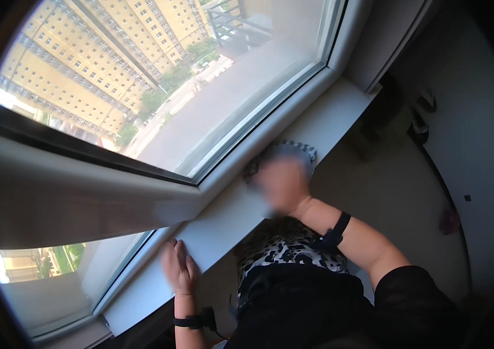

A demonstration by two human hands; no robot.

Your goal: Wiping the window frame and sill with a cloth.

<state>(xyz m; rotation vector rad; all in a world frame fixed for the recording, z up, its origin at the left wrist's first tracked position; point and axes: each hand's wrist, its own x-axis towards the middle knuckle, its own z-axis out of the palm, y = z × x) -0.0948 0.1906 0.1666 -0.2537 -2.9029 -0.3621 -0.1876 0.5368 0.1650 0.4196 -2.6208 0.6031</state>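
Note:
My right hand (pixel 284 183), blurred, presses down on a grey cloth (pixel 303 152) with a black-and-white patterned edge. Most of the cloth is hidden beneath the hand and against the window frame. Under it runs a white windowsill (pixel 225 231). Lower down the same sill, my left hand (pixel 179 266) rests with nothing visible in it, its fingers extended beside the frame.
The white window frame (pixel 273 126) borders the sill, and a thick post (pixel 89 196) stands between two panes. Beyond the glass are tall yellow buildings (pixel 98 65). Footwear (pixel 426 100) lies on the floor at upper right. Black straps with small devices circle both forearms.

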